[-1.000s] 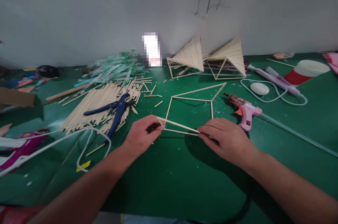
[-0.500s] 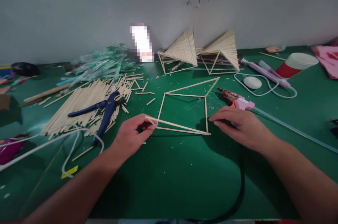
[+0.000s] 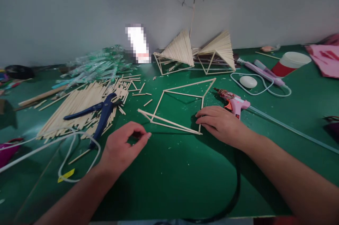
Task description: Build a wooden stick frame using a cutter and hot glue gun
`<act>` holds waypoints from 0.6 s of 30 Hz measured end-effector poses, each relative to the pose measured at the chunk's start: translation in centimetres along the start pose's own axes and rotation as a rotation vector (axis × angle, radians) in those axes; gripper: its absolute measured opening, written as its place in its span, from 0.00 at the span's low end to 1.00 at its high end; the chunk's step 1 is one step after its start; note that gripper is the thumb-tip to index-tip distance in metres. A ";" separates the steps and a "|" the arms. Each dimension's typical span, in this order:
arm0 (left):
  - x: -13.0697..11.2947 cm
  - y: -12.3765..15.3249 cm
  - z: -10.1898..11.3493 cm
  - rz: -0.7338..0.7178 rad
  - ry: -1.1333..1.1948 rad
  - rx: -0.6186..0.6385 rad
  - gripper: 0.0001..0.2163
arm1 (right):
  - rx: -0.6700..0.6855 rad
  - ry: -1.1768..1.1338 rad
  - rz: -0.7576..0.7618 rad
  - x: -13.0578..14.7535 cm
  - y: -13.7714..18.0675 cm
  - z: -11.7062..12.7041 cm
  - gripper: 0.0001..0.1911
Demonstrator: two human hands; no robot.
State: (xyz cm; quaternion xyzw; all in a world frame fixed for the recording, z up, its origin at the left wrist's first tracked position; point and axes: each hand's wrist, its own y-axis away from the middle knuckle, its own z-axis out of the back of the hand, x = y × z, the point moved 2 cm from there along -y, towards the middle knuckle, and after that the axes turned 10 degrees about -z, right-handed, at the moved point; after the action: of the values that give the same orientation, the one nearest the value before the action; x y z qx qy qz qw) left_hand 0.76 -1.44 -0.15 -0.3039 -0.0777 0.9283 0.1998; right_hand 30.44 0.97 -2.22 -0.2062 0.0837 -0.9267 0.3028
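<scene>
A frame of thin wooden sticks rests on the green table, with a raised triangle of sticks at its near and far ends. My right hand is at the frame's right side, its fingers closed around the right-hand stick. My left hand is just off the frame's near left corner, touching none of it. Its thumb and index finger curl together with nothing visible between them. Beyond my right hand lies a pink hot glue gun, its nozzle pointing toward the frame's far right corner.
Loose wooden sticks are heaped at left under blue-handled cutters. Two stick-built models stand by the wall near a bright pixelated panel. A white cable runs left; a red-and-white cup leans at right.
My left hand has let go of the frame's near left corner and drawn back toward me. My right hand has moved left onto the frame's right-hand stick. The view has shifted slightly.
</scene>
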 end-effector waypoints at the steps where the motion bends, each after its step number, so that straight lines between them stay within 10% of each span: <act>1: -0.3 0.1 -0.2 -0.025 0.016 0.010 0.07 | 0.007 0.001 -0.006 0.1 -0.1 0.0 0.12; 18: -3.4 -2.7 -3.5 0.294 0.508 0.210 0.11 | 0.034 0.021 -0.002 4.0 -0.9 -1.8 0.10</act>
State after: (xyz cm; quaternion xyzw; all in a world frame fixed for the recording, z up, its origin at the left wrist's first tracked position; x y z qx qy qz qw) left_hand 6.21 -0.31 -0.45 -0.5119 0.1160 0.8444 0.1069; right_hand 26.25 -0.70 -2.26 -0.1914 0.0706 -0.9305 0.3044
